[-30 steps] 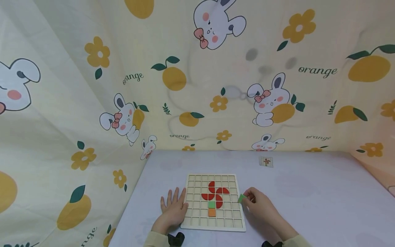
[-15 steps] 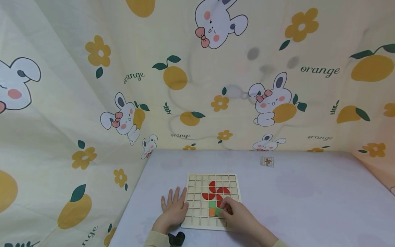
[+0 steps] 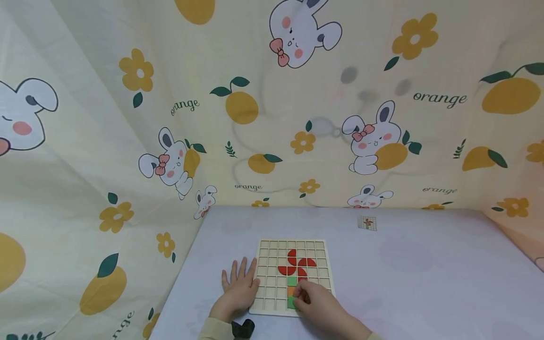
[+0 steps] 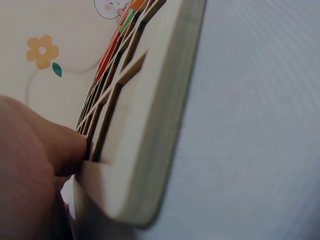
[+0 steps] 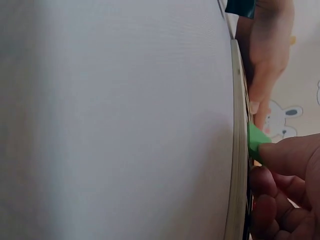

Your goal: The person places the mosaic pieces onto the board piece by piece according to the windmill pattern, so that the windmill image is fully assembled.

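Note:
A wooden grid board (image 3: 268,304) lies flat on the table. Red quarter-round pieces (image 3: 286,270) form a pinwheel on it, with a green square tile (image 3: 291,281) and an orange square tile (image 3: 291,291) in a column below. My right hand (image 3: 320,304) pinches another green square tile (image 3: 291,302) at the cell under the orange one. Tilted at the board's edge, that tile (image 5: 257,141) shows beneath my thumb in the right wrist view. My left hand (image 3: 239,289) lies with spread fingers against the board's left side, its thumb at the frame.
A small card (image 3: 367,223) printed with a pinwheel pattern lies on the pale table (image 3: 416,264) behind the board to the right. A patterned curtain (image 3: 272,141) hangs at the back and left. A black strap piece (image 3: 243,329) sits by my left wrist.
My right hand has carried the green tile from beside the board's right edge leftward over the grid, then down to the cell below the orange tile. My left hand has stayed put.

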`<act>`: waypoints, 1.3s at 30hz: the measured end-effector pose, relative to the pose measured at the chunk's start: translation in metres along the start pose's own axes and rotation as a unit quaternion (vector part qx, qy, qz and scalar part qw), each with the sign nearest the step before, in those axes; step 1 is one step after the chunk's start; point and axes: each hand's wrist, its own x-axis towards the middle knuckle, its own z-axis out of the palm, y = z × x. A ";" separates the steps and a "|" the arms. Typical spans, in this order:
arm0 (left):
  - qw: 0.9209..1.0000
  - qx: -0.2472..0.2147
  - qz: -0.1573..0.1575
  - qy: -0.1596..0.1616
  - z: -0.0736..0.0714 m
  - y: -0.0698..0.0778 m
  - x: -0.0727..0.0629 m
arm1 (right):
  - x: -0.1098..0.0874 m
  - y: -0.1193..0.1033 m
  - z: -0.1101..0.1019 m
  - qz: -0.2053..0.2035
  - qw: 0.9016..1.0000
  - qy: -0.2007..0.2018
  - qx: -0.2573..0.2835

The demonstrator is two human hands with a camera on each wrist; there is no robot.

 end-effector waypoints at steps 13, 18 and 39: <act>1.000 -0.006 0.006 -0.003 -0.002 0.002 0.000 | -0.004 -0.002 0.001 -0.007 1.000 0.009 -0.019; 1.000 -0.001 0.006 -0.003 -0.001 0.001 0.003 | -0.004 0.000 0.001 -0.002 1.000 -0.003 -0.012; 1.000 0.001 0.001 -0.015 -0.006 -0.002 0.005 | 0.004 0.004 0.001 0.019 1.000 -0.013 0.007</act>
